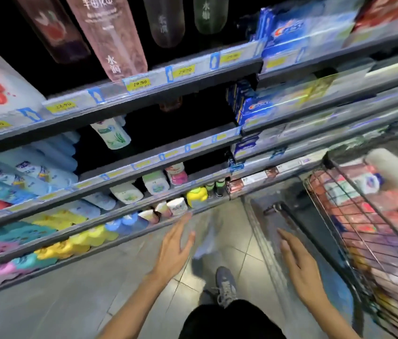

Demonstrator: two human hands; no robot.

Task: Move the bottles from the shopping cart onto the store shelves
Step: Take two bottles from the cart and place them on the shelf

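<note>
price tags (140, 82) yellow | toothpaste boxes (288, 30) blue | shoe (226, 286) grey

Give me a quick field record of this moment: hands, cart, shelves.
left hand: open, fingers straight, holding nothing, above the floor near the lower shelf edge
right hand: open, empty, beside the cart
wire shopping cart: at right, still holds pink and white bottles
grey store shelves: stocked, dark gap on the middle tier
image: motion-blurred
</note>
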